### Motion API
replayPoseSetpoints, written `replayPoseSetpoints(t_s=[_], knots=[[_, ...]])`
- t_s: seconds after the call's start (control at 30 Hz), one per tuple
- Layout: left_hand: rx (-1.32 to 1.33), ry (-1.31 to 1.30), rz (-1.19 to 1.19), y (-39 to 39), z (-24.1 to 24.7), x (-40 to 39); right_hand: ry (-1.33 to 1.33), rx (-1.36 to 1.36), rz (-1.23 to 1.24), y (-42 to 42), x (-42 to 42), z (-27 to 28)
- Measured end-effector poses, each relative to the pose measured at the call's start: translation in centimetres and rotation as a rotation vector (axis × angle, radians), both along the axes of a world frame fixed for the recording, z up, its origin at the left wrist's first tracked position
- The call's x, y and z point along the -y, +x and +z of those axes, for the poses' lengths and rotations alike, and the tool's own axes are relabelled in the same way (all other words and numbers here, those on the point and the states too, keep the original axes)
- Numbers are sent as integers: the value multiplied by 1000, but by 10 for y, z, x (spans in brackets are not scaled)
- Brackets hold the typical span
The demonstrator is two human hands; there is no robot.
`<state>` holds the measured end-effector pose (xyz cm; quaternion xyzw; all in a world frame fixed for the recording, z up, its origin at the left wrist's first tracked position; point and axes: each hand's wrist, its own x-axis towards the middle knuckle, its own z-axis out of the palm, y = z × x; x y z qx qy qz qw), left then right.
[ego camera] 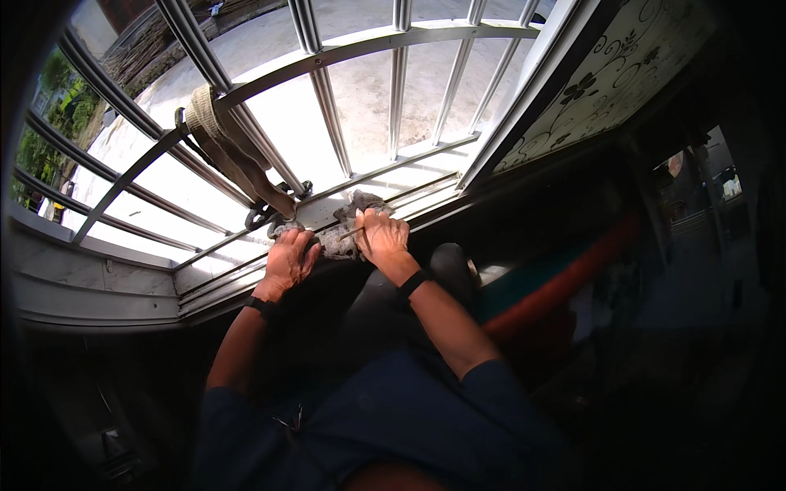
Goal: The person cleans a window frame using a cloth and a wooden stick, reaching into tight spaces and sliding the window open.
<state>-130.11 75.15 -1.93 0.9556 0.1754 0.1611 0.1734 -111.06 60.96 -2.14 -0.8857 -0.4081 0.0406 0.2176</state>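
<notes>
A grey, fuzzy rag (336,244) lies bunched on the sill of a window, with more of it showing beyond my right hand (384,240). From the fingers of that hand a thin stick-like piece (351,233) points left across the rag; its far end is hard to make out. My left hand (290,258) grips the rag's left part with curled fingers. Both hands are over the metal window track (424,195). Just beyond the left hand, a dark chain-like metal piece (261,215) rests at the foot of the bars.
Upright metal bars (398,92) stand beyond the sill, joined by a curved crossbar (368,44). A tan woven strap (212,129) hangs from them. At right is a sliding panel with a floral pattern (577,92). A red-edged green object (552,282) lies beside my knee (448,264).
</notes>
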Motion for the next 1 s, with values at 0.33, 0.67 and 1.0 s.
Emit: replayPoseSetpoints(t_s=[0.33,0.67,1.0], knots=[[59,119,37,-7,0,0,134,152,-206,126,50,-23],[-38,93,62,-4,-5,-1,95,-83,-185,77,15,-7],[-7,89,75,-9,-14,-6,39,-197,88,24,3,22]])
